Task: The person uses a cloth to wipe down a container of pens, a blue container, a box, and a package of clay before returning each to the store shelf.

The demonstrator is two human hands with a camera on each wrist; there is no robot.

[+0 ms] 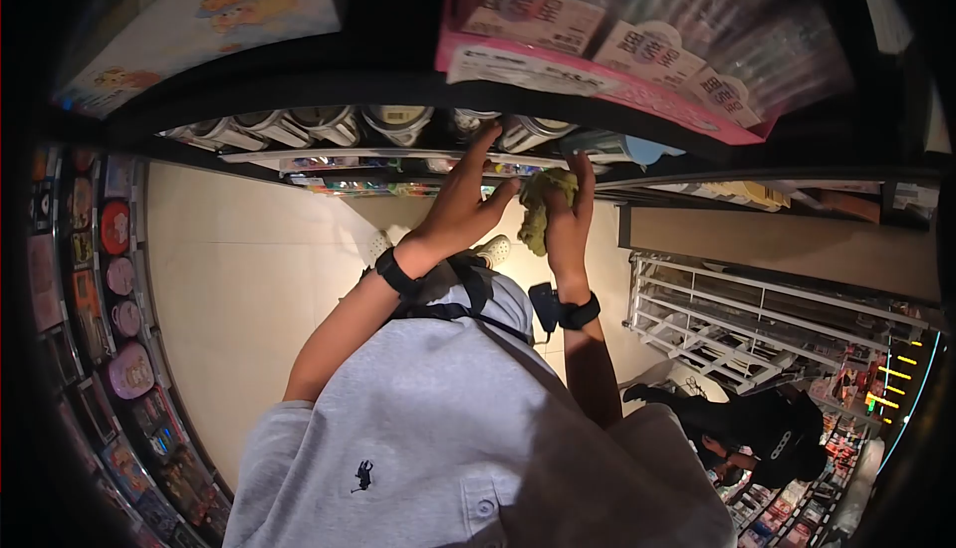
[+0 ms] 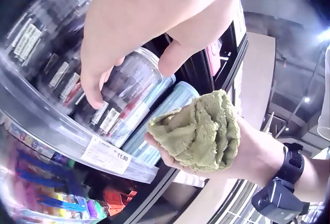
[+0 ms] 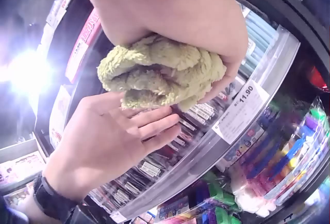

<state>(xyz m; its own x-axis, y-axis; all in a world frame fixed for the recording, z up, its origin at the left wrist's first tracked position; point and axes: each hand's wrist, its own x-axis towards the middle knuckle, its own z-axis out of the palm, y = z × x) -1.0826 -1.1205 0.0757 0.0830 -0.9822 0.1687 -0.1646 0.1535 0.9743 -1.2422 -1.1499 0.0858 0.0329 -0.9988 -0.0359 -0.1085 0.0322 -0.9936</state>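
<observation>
My right hand grips a crumpled, fluffy green cloth in front of the shelf edge. Most of its fingers are hidden behind the folds in the left wrist view. My left hand reaches in at the shelf, thumb held apart from the fingers. In the right wrist view its fingers stretch out, fairly straight, toward the packed goods. Below that hand, in the left wrist view, stands a clear round canister of dark labelled items, fingertips close to its side. Light blue tubes stand beside the canister.
A price tag sits on the clear shelf lip. Colourful packets fill the tier below. Overhead is a pink display box. A white rack and another person in dark clothes are at the right.
</observation>
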